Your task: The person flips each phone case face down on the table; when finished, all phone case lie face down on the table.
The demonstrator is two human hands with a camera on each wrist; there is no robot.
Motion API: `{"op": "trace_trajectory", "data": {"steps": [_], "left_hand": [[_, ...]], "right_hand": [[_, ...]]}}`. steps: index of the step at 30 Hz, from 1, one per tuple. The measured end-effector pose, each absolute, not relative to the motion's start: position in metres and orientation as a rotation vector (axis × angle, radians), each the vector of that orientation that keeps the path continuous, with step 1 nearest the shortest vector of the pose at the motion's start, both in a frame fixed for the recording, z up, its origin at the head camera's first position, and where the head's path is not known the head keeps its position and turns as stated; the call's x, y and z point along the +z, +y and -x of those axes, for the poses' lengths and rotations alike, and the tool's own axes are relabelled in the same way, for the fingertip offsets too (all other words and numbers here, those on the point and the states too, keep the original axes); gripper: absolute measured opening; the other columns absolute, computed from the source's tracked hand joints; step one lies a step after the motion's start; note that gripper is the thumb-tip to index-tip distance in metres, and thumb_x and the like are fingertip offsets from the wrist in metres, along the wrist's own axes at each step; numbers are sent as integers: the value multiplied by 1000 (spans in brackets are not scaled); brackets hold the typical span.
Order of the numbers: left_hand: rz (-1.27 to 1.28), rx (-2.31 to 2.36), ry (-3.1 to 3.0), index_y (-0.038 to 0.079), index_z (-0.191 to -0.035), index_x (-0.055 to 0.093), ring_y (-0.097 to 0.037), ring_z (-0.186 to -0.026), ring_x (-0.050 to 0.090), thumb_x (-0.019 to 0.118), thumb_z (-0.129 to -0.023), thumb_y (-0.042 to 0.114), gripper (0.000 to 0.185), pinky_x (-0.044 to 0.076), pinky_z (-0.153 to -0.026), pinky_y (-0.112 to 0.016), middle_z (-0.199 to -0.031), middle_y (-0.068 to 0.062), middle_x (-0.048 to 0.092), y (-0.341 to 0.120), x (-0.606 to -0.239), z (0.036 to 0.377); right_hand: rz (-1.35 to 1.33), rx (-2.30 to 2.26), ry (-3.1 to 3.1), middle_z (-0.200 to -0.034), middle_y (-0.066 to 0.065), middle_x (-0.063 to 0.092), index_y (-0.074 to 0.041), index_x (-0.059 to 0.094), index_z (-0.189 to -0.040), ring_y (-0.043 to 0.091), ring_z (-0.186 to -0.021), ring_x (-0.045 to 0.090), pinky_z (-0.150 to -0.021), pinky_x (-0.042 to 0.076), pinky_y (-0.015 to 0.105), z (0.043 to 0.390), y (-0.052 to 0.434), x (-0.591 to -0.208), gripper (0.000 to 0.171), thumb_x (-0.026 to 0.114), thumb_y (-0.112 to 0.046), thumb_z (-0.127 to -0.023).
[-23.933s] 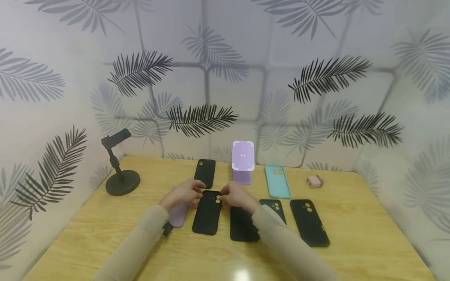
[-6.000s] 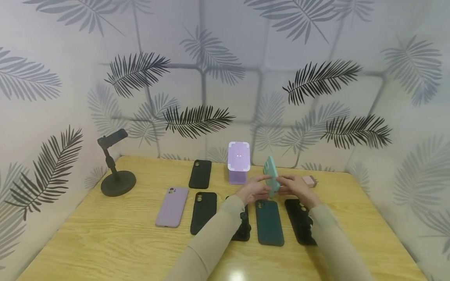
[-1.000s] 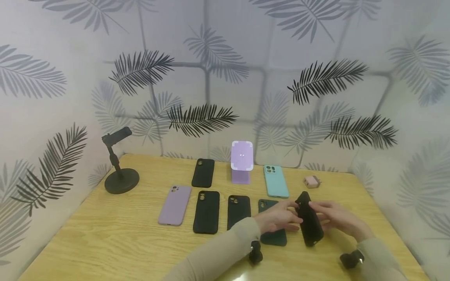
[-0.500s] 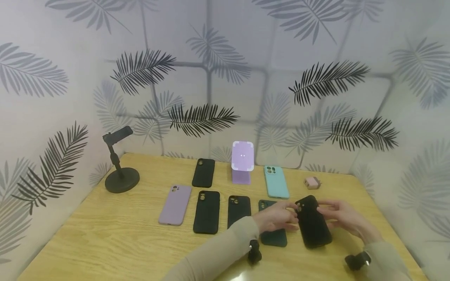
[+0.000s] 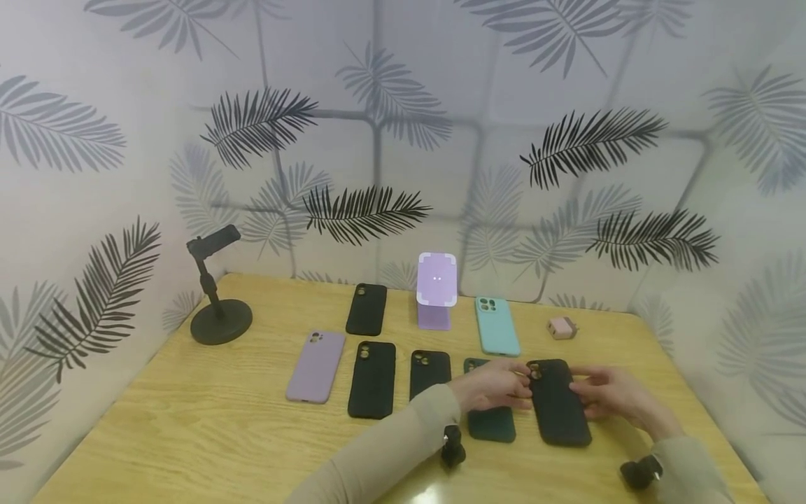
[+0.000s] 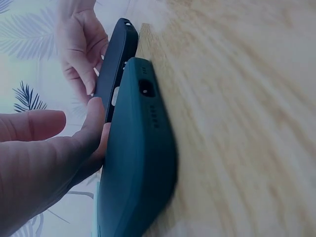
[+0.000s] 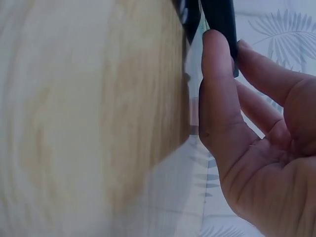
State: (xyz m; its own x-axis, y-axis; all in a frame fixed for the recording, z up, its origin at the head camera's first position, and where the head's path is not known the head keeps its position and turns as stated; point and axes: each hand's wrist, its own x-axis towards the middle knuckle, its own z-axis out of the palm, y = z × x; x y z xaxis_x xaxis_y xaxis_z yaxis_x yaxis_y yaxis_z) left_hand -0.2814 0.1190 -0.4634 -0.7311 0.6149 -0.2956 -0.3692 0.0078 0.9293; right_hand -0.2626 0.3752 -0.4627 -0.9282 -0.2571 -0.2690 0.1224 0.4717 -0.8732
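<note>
Both hands (image 5: 497,386) hold black case (image 5: 557,402); no writing legible.

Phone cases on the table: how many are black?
4. One black case lies in the back row; two lie side by side in the front row; the fourth lies at the right end, held between the left hand and right hand. None seem hidden.

Soft even light, blurred wrist views

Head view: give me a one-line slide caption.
Both hands, left hand and right hand, hold a black phone case on the wooden table, at the right end of a row of cases.
</note>
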Motion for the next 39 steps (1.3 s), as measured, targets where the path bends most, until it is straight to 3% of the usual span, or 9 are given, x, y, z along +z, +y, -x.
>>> {"op": "trace_trajectory", "data": {"steps": [13, 20, 25, 33, 39], "left_hand": [[-263, 1762, 1608, -7, -141, 43, -34, -119, 57, 48, -90, -17, 52, 51, -100, -48, -134, -26, 51, 111, -456, 281], [-286, 1724, 1591, -7, -144, 39, -33, -114, 58, 47, -91, -17, 55, 51, -101, -49, -143, -31, 43, 108, -454, 284], [-337, 1699, 1608, -6, -146, 37, -35, -116, 60, 50, -92, -13, 56, 52, -101, -47, -135, -28, 52, 101, -451, 288], [-393, 1686, 1674, -6, -141, 45, -36, -118, 61, 54, -98, 3, 45, 55, -95, -44, -130, -27, 60, 83, -441, 297], [-407, 1717, 1709, -2, -138, 50, -36, -117, 62, 61, -95, 6, 45, 59, -85, -35, -129, -24, 61, 63, -434, 306]], "right_hand": [[83, -1381, 2404, -94, 8, 67, 18, 36, -140, 13, -77, 64, -66, 62, 31, 265, 368, -464, 62, 66, -12, -94], [114, -1386, 2387, -91, 9, 64, 20, 40, -135, 13, -75, 63, -66, 62, 30, 263, 368, -464, 58, 66, -12, -94], [94, -1396, 2392, -90, 8, 65, 21, 43, -130, 13, -75, 64, -67, 62, 30, 262, 369, -464, 53, 65, -10, -93], [96, -1344, 2491, -105, 17, 70, 15, 52, -125, 18, -86, 68, -74, 61, 35, 264, 367, -454, 45, 65, -17, -95], [99, -1362, 2494, -114, 18, 66, 11, 53, -129, 18, -94, 63, -79, 59, 36, 266, 346, -444, 50, 59, -28, -100]]}}
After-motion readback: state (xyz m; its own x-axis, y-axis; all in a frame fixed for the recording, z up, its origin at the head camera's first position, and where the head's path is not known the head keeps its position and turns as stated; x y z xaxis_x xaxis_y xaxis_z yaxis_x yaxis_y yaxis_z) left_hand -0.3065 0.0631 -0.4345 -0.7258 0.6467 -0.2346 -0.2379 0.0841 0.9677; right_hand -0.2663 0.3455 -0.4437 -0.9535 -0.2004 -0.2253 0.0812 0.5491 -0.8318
